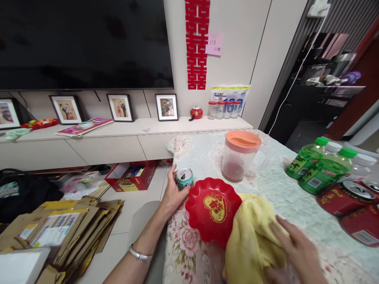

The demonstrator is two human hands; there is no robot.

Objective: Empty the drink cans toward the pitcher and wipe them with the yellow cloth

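Observation:
At the table's left edge, my left hand [173, 193] is closed around a small green drink can [184, 180] with an opened top. Just right of the can lies a red scalloped plate [198, 205] with a gold design at its centre. A bunched yellow cloth [251, 236] overlaps the plate's right side. My right hand [299, 252] is against the right side of this cloth. Motion smears its fingers, so I cannot tell whether they grip the fabric. Behind the plate stands a clear plastic pitcher [237, 163] with an orange lid.
Green-labelled bottles [322, 173] and red drink cans [345, 197] stand along the right of the flowered tablecloth [189, 244]. Flattened cardboard [79, 228] and a red box [130, 179] are on the floor at left. A low white cabinet [118, 144] runs behind.

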